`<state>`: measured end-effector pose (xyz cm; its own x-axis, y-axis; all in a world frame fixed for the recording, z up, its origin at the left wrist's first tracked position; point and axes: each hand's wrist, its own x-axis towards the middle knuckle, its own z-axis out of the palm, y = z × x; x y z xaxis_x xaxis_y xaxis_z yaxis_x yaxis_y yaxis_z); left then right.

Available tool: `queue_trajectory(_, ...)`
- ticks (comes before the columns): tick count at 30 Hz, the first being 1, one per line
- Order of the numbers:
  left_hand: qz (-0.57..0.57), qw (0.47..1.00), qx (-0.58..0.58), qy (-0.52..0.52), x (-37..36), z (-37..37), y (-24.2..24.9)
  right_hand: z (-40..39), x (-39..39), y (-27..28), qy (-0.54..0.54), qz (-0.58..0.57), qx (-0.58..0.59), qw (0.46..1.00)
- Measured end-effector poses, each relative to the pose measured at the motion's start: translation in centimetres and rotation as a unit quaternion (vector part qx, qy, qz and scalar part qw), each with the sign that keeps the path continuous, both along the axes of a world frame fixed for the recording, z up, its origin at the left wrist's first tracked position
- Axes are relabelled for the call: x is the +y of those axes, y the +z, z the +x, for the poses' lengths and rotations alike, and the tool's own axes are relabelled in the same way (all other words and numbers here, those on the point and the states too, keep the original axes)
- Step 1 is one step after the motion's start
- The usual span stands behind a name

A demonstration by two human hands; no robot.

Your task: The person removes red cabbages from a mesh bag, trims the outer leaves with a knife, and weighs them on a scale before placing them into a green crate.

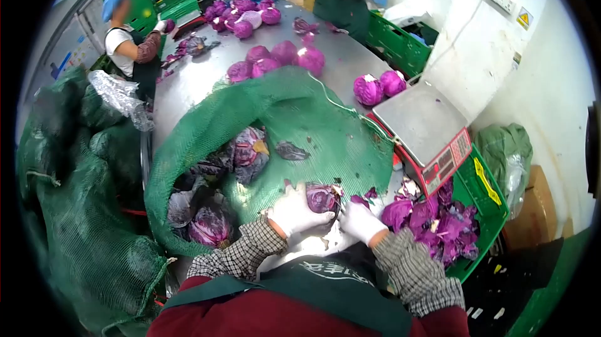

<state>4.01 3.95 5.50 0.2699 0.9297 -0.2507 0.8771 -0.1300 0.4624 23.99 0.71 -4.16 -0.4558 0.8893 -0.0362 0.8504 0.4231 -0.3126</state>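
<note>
My left hand (295, 212), in a white glove, is closed around the left and near side of a trimmed red cabbage (322, 198). Close by its right side is my white-gloved right hand (361, 222), fingers curled; a thin dark edge shows at the fingertips, but what it belongs to cannot be made out. Both hands are over the near part of a green mesh sack (338, 143) spread on the table. Inside the sack's left fold sit untrimmed red cabbages (250, 152) with dark outer leaves. A loose dark leaf (292, 151) lies on the mesh.
A scale (421, 118) stands at the right, with two cabbages (379, 86) beside it. Purple leaves (438, 224) fill a green crate (491, 212). More cabbages (282, 55) lie farther up the metal table (188, 86). Full mesh sacks (94, 212) are at left. Two people work at the far end.
</note>
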Motion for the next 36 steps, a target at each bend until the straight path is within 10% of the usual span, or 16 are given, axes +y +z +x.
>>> queue_trajectory(8, 0.023, 0.998, -0.035, 0.052, -2.7, 0.4, 1.0, -0.6, 0.1, 5.0, -0.180, -0.192, 0.127, 0.956)
queue_trajectory(17, 0.089, 0.993, -0.076, 0.031, -6.2, -1.5, -0.8, 0.3, -3.5, 2.0, -0.129, 0.008, 0.096, 0.987)
queue_trajectory(21, 0.155, 0.967, -0.196, 0.045, -7.1, -3.4, -4.2, -0.4, -4.7, 0.0, -0.225, -0.267, 0.571, 0.743)
queue_trajectory(22, 0.148, 0.963, -0.217, 0.054, -7.2, -3.3, -4.6, -1.4, -5.2, -0.6, -0.150, -0.180, 0.507, 0.829)
queue_trajectory(29, 0.172, 0.954, -0.245, -0.010, -8.8, -2.2, -6.0, -0.3, -4.7, 4.2, -0.230, -0.024, 0.388, 0.892)
queue_trajectory(36, 0.164, 0.972, -0.133, -0.099, -6.1, 0.3, -2.0, -1.0, -6.1, 4.8, -0.185, -0.142, 0.501, 0.833)
